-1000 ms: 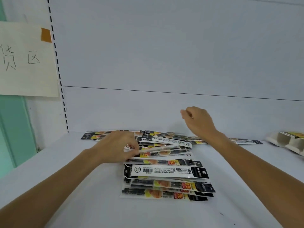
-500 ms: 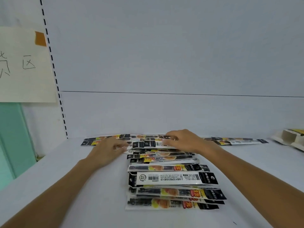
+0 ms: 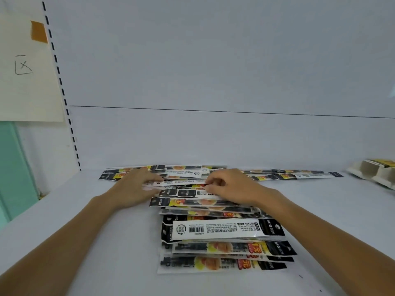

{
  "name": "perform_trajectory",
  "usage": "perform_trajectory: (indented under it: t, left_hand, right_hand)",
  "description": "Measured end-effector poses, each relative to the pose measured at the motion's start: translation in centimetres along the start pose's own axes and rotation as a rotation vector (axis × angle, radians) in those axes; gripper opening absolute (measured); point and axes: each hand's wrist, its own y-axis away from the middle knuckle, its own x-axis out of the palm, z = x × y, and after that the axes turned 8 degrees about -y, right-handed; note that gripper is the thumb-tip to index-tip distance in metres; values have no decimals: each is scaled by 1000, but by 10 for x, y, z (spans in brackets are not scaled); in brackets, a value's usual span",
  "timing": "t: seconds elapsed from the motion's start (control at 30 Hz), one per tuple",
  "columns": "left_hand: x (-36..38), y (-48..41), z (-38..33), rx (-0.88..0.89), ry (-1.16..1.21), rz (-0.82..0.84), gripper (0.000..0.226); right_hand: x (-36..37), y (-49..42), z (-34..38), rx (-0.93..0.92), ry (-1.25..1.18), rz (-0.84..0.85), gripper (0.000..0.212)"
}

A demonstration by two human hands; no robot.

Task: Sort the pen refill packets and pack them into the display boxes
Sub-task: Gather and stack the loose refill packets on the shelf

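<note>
Right hand pinched a refill packet at the far end of the stack; left hand blurred, hold unclear; dragging risked skewing slick neighbours

Long, flat pen refill packets, black, yellow and white, lie crosswise in an overlapping pile. At the pile's far end the right hand pinches one white packet. Behind the pile lies a loose row of packets; far right of it stands an open whitish display box.
</note>
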Motion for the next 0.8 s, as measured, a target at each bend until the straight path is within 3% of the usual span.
perform_trajectory:
  t: [0.1,0.2,0.33,0.53,0.67,0.73,0.8]
  left_hand:
    - [1,0,3,23,-22,-44,27]
    - [-1,0,1,-24,-40,-73,26]
    - [-1,-2,-2,-24,-99,-106,47]
    - [-4,-2,-13,-20,-246,-262,28]
    - [-6,-3,-22,-86,-133,-283,22]
    - [-7,-3,-27,-67,-123,-305,23]
    - [-8,-3,-30,-27,-133,-313,30]
  right_hand:
    - [1,-5,-10,-10,-48,-137,29]
    - [-2,-17,-25,-16,46,-213,48]
    - [-11,-40,-34,25,142,-45,76]
    - [-4,-67,-17,-22,121,103,80]
    - [2,-78,-2,-73,224,131,91]
    - [10,-83,3,-82,301,154,85]
    - [17,-91,5,-85,287,162,65]
